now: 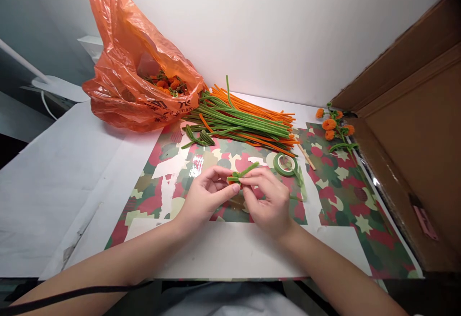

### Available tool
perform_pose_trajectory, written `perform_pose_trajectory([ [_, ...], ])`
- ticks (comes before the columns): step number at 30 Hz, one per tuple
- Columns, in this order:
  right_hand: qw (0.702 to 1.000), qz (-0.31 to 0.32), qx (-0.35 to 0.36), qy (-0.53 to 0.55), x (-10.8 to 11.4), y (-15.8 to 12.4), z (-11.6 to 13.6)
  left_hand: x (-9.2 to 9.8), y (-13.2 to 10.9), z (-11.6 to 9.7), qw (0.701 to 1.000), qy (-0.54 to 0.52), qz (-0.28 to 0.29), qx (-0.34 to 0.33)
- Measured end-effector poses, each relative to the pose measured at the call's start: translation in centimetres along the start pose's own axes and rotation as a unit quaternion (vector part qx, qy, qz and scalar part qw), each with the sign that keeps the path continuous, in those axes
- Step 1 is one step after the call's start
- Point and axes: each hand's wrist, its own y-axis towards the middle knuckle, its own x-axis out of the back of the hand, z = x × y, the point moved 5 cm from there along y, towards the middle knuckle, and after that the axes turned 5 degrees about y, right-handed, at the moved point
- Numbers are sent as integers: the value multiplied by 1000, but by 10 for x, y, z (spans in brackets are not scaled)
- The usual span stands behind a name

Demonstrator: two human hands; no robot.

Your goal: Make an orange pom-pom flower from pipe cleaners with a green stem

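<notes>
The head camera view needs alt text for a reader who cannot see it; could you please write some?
A left hand and right hand pinch a small green pipe-cleaner piece above a camouflage-patterned sheet. Behind lie a pile of green and orange pipe cleaners, a roll of green tape, an orange plastic bag and a sprig of orange pompom flowers.

Two bare forearms come in from the bottom edge, no sleeves visible on either one. Left hand [205, 200] and right hand [268, 203] are bare too: no gloves, rings, watch or bracelets seen. Fingers [225, 192] are slim, nails short and plain, no polish that shows. A thin black cord [72, 297] runs across the lower left, just under the left forearm. Pale grey-white cloth [230, 304] shows at the bottom centre between the arms, probably the person's clothing; details too cut off to tell.
</notes>
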Motion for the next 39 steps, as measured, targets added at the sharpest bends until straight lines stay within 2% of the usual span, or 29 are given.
perform_pose_trajectory([
  [6,1000,23,16,7,-1,-2,0,1,0,-3,999,30,-11,-4],
  [9,999,7,-9,36,2,0,0,0,0,-6,999,31,-7,-12],
  [12,998,0,-37,55,4,3,-1,0,0,-9,999,25,-4,-35],
  [17,998,22,-24,61,4,6,1,-2,-1,-17,993,62,16,-103],
  [21,997,38,-20,63,6,7,1,-2,-3,-28,971,138,8,-197],
  [24,993,63,-48,91,7,9,0,-2,-6,-31,948,177,24,-265],
  [28,984,85,-94,125,8,10,-4,-1,-8,-32,917,227,55,-323],
  [31,982,96,-93,134,7,10,-4,-3,-10,-34,902,243,76,-350],
  [33,987,94,-61,119,7,10,-2,-2,-9,-33,923,215,79,-310],
  [36,995,80,24,61,9,9,1,-1,-3,-21,974,137,106,-148],
  [39,992,83,100,2,10,8,2,-2,-1,-10,986,78,145,-17],
])
